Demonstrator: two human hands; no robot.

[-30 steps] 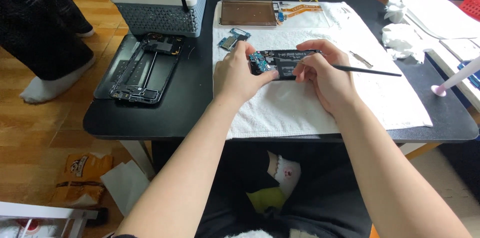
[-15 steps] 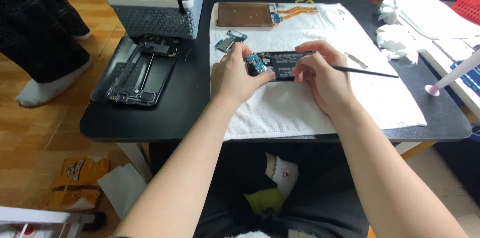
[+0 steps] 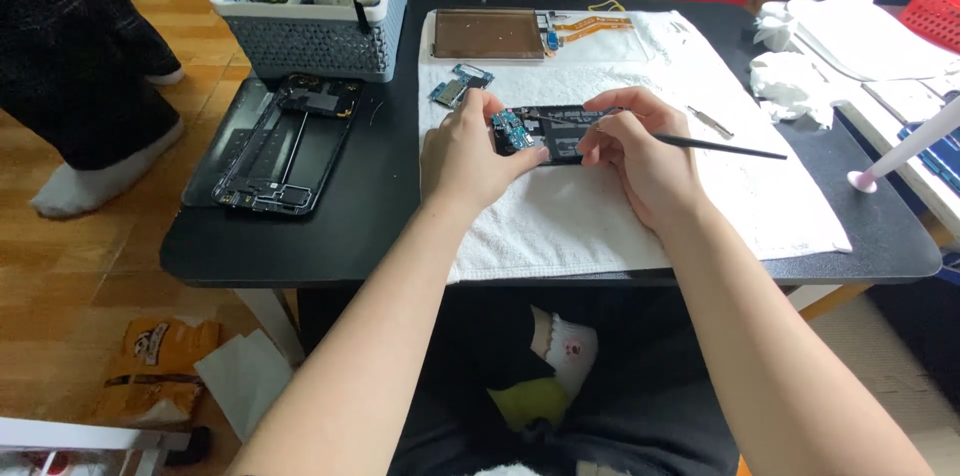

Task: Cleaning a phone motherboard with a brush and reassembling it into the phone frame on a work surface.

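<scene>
An opened black phone with a blue circuit board at its left end lies on a white towel. My left hand grips the phone's left end, thumb on the board. My right hand holds a thin black tool like a pen, its tip resting on the phone near the board, while the fingers steady the phone's right end.
A black phone frame lies left of the towel. Behind it stands a grey basket of tools. A brown phone panel, flex cables and a small board lie at the towel's far edge. Crumpled tissues sit right. Another person's legs stand at left.
The camera has drifted slightly, and my right hand has shifted the tool tip leftward over the phone toward the circuit board. My left hand keeps its hold.
</scene>
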